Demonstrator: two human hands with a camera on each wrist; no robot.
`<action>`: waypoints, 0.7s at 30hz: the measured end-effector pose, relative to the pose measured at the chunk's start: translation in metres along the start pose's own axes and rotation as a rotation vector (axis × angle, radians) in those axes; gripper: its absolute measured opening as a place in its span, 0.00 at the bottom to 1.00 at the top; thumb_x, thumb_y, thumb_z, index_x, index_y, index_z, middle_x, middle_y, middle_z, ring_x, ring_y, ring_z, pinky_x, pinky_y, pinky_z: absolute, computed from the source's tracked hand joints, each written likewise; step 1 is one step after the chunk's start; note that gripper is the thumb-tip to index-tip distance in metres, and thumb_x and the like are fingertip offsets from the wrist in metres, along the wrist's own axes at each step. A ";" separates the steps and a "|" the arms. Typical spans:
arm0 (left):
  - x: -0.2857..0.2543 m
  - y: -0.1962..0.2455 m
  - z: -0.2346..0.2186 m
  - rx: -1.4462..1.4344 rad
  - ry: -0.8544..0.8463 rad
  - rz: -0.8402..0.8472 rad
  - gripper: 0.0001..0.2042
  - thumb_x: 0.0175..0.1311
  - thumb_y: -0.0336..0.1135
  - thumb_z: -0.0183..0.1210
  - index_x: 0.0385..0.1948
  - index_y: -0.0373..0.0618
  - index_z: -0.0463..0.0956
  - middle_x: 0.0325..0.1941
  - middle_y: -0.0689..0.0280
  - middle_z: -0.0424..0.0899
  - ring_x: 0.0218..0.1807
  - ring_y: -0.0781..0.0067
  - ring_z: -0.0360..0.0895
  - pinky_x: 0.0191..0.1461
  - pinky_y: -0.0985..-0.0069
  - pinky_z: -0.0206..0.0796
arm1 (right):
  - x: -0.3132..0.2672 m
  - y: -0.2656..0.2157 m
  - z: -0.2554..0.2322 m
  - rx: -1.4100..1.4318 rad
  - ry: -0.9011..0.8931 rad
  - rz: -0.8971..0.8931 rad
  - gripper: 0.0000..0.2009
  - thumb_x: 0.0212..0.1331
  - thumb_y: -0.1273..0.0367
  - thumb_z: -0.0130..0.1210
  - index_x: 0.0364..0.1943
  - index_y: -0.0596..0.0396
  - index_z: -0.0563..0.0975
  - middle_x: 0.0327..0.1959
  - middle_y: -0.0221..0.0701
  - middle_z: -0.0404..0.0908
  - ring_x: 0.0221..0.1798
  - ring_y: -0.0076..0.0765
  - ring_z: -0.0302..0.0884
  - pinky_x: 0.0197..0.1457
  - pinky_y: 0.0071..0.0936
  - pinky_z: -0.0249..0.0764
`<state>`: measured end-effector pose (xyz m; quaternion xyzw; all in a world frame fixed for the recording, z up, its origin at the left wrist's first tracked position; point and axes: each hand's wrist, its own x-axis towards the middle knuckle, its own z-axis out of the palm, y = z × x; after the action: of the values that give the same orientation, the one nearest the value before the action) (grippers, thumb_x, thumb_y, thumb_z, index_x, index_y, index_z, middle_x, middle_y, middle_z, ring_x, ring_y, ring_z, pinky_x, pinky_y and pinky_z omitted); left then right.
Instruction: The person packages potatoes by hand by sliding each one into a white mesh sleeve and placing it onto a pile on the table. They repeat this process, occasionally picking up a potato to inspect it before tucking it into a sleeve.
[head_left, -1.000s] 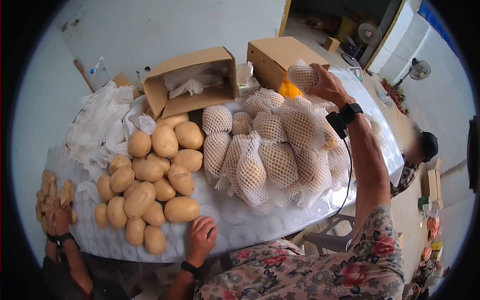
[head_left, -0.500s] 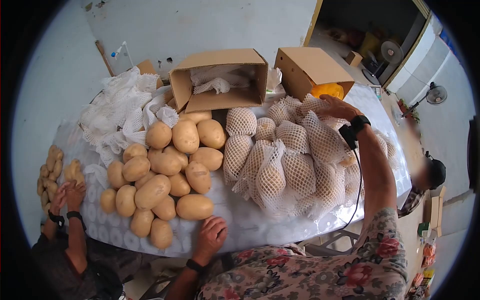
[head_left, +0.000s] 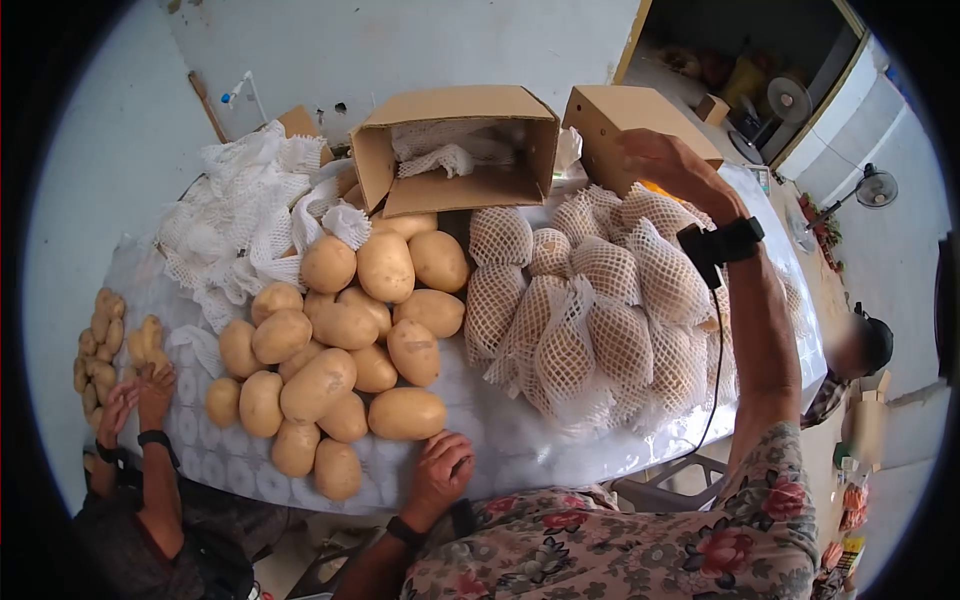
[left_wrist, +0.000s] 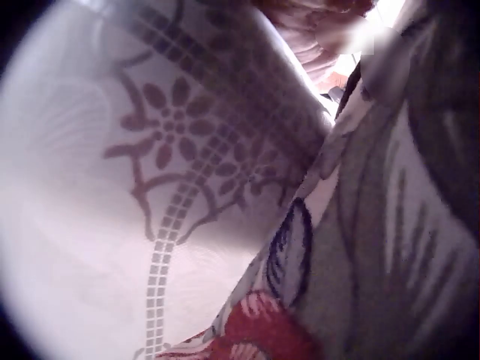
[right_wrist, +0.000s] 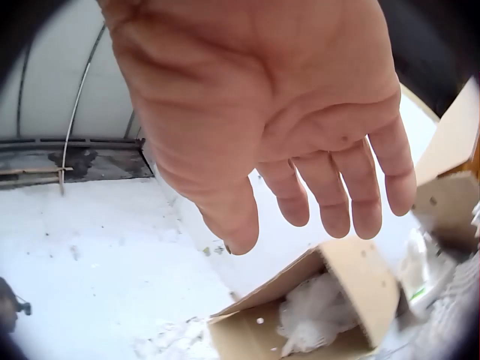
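My right hand is raised over the back of the netted potatoes, in front of the right-hand box. Its palm fills the top of the right wrist view, fingers spread slightly and holding nothing. On the near side of the table rests my left hand, its fingers loosely curled, close to the lowest bare potato. The bare potatoes are heaped left of the netted ones. In the left wrist view, patterned table covering and flowered shirt cloth appear; the hand's grip is hidden there.
An open cardboard box lies on its side at the back with white foam nets inside; a second box stands right of it. Loose foam nets pile up at the left. Another person's hands are near small potatoes at far left.
A second ago my right hand held a netted potato; it has lowered it onto the back of the pile, let go and risen away. My left hand stays by the bare potatoes. The head view has shifted.
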<state>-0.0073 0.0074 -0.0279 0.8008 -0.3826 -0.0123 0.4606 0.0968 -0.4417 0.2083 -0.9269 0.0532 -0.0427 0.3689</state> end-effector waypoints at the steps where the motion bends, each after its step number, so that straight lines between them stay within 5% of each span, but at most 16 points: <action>1: 0.000 0.001 -0.001 -0.010 0.001 -0.003 0.05 0.52 0.28 0.60 0.31 0.43 0.75 0.39 0.61 0.79 0.47 0.54 0.74 0.54 0.63 0.66 | 0.001 -0.015 0.011 0.015 -0.025 -0.037 0.23 0.61 0.61 0.56 0.57 0.58 0.70 0.54 0.37 0.76 0.55 0.33 0.74 0.58 0.30 0.71; 11: -0.003 -0.006 -0.004 -0.045 -0.048 -0.043 0.06 0.53 0.31 0.60 0.32 0.42 0.76 0.40 0.60 0.79 0.49 0.56 0.75 0.56 0.64 0.66 | 0.071 -0.035 0.123 -0.030 -0.235 -0.175 0.22 0.57 0.60 0.55 0.54 0.58 0.72 0.48 0.43 0.79 0.52 0.44 0.76 0.56 0.35 0.71; 15: -0.005 -0.007 -0.005 -0.053 -0.062 -0.065 0.07 0.52 0.31 0.61 0.33 0.43 0.77 0.41 0.61 0.80 0.50 0.58 0.75 0.57 0.64 0.65 | 0.110 -0.037 0.156 -0.240 -0.122 -0.340 0.23 0.53 0.59 0.56 0.51 0.54 0.74 0.47 0.48 0.78 0.51 0.53 0.75 0.57 0.40 0.70; 18: -0.004 -0.005 -0.009 -0.092 -0.094 -0.096 0.07 0.52 0.30 0.60 0.33 0.43 0.77 0.41 0.61 0.80 0.50 0.58 0.75 0.58 0.64 0.65 | 0.140 -0.033 0.181 -0.309 -0.084 -0.274 0.21 0.52 0.59 0.56 0.51 0.48 0.75 0.50 0.48 0.75 0.54 0.55 0.72 0.58 0.42 0.68; 21: -0.003 -0.005 -0.009 -0.129 -0.093 -0.105 0.07 0.52 0.30 0.60 0.33 0.43 0.77 0.40 0.61 0.80 0.49 0.59 0.75 0.58 0.64 0.65 | 0.164 -0.030 0.204 -0.392 -0.129 -0.085 0.22 0.53 0.56 0.55 0.55 0.38 0.74 0.63 0.47 0.62 0.64 0.62 0.58 0.65 0.46 0.62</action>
<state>-0.0027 0.0171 -0.0272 0.7868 -0.3597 -0.0984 0.4918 0.2851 -0.3027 0.0882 -0.9832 -0.0023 0.0123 0.1820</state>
